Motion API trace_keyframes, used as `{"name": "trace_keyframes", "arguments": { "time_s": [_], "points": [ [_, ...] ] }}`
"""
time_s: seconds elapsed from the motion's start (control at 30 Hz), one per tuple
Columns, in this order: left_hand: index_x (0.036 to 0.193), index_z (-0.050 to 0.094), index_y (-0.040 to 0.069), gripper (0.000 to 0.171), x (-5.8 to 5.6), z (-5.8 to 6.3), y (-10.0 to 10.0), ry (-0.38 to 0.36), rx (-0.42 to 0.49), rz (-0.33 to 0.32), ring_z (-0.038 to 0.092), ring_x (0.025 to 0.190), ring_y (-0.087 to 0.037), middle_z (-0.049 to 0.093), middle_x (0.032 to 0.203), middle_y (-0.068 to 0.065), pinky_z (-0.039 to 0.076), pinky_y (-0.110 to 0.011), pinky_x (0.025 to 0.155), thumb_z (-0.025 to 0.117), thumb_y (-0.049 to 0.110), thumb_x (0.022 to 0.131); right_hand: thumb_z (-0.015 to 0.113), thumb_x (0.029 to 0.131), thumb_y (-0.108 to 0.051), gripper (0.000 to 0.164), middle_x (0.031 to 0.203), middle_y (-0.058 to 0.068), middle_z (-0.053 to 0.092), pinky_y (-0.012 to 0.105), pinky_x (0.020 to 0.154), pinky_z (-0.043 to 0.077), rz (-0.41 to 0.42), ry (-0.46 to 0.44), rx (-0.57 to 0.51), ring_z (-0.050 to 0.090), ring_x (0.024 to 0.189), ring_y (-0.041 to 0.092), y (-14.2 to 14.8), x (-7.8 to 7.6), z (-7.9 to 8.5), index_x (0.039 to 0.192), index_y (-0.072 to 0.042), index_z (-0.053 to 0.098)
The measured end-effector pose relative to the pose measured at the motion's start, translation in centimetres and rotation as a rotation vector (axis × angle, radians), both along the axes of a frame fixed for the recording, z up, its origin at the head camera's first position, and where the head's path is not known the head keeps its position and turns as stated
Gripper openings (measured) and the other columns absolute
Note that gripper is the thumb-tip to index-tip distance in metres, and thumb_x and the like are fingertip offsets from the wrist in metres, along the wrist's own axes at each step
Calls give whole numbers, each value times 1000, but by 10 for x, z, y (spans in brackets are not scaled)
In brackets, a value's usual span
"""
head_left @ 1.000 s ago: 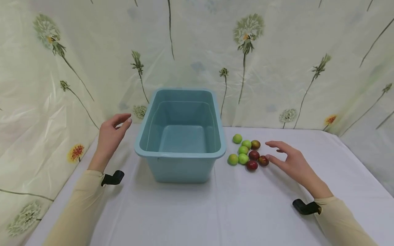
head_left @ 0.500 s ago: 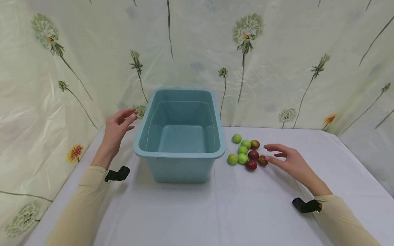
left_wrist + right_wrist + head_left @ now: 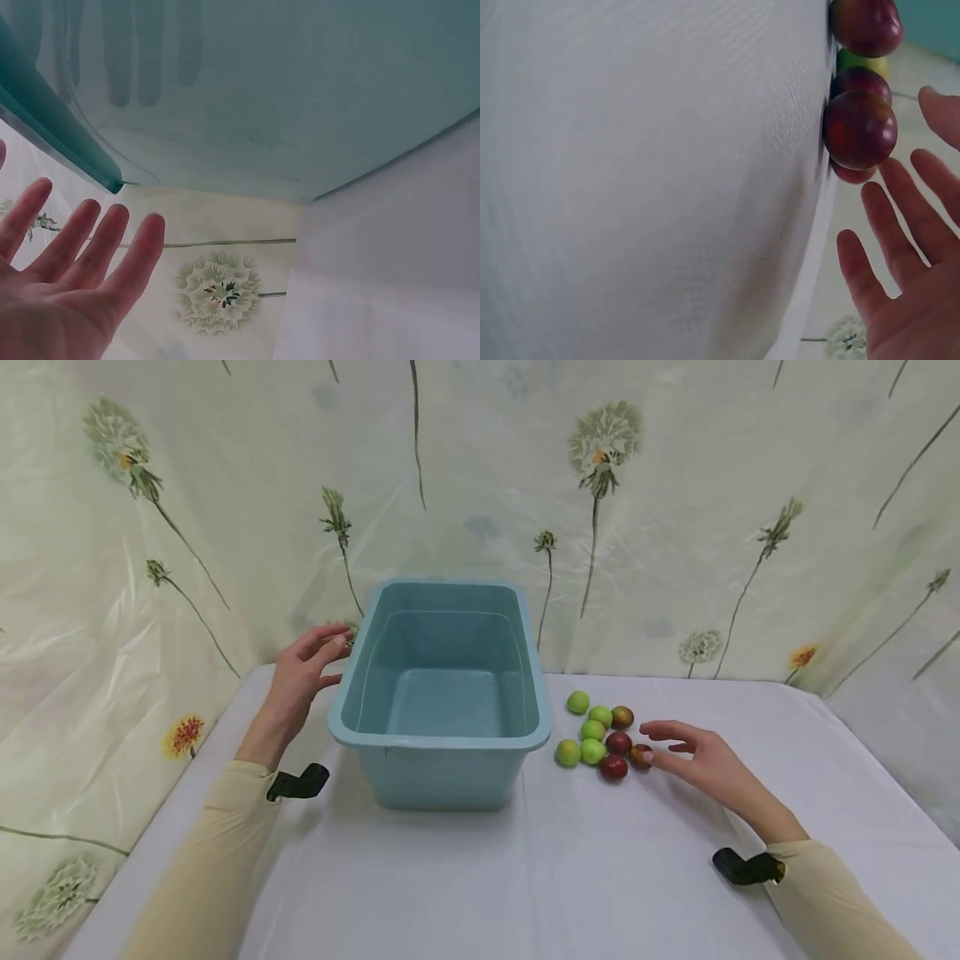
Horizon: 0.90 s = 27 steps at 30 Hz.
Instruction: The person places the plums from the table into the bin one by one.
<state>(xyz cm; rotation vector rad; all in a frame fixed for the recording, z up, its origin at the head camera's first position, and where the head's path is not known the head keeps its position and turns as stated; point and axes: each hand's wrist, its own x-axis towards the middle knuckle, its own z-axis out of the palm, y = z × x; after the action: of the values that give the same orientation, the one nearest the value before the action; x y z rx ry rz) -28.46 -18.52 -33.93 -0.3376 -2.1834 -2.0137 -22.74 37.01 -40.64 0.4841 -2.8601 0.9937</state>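
A light blue plastic basin stands upright on the white-covered table. My left hand is raised at the basin's left side, fingers loosely spread near the rim. The left wrist view shows those fingers below the basin's wall, holding nothing. To the right of the basin lie several dark red plums and several small round green fruits. My right hand hovers beside the rightmost plum, its thumb close to it. In the right wrist view its fingers are spread next to a plum.
A white cloth covers the table. Behind and at the left hangs a plastic sheet printed with dandelions. A black wrist camera sits on the left wrist, another black wrist camera on the right.
My left hand has moved right and slightly upward, closer to the basin's left rim. The right hand has shifted slightly left and down beside the plums. The basin and fruits stay in place.
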Motion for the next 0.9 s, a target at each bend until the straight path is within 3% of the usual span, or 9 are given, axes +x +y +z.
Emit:
{"name": "trace_keyframes", "arguments": {
  "time_s": [0.17, 0.47, 0.57, 0.77, 0.9],
  "points": [
    [140, 54, 13, 51, -3, -1, 3, -22, 15, -26, 54, 117, -23, 55, 136, -10, 51, -34, 83, 57, 42, 99, 70, 93, -30, 46, 129, 13, 61, 50, 93, 46, 4, -19, -2, 54, 120, 27, 0, 2, 0, 133, -8, 59],
    [144, 49, 15, 53, -8, -1, 5, -35, 15, -62, 52, 120, -27, 52, 138, -10, 41, -59, 97, 57, 41, 99, 70, 93, -28, 47, 130, 13, 61, 51, 93, 45, 19, -33, 4, 53, 121, 29, 1, 1, -3, 134, -6, 58],
    [143, 50, 17, 50, -8, -1, 6, -32, 24, -80, 53, 118, -26, 51, 138, -10, 44, -56, 95, 58, 39, 99, 71, 92, -29, 49, 131, 12, 61, 51, 94, 45, 32, -41, 3, 53, 121, 28, 2, 0, -4, 135, -6, 58],
    [139, 55, 16, 44, -10, -1, 9, -46, 61, -106, 55, 116, -26, 54, 134, -9, 53, -37, 80, 57, 36, 100, 72, 91, -30, 51, 131, 11, 61, 53, 93, 45, 51, -44, 11, 53, 120, 30, 2, -1, -4, 134, -5, 58],
    [138, 56, 15, 44, -9, -1, 9, -52, 60, -103, 53, 120, -27, 53, 135, -9, 54, -34, 77, 58, 37, 99, 72, 91, -31, 51, 130, 12, 61, 51, 92, 46, 55, -47, 23, 55, 118, 30, 2, -3, -5, 133, -4, 59]
  ]
}}
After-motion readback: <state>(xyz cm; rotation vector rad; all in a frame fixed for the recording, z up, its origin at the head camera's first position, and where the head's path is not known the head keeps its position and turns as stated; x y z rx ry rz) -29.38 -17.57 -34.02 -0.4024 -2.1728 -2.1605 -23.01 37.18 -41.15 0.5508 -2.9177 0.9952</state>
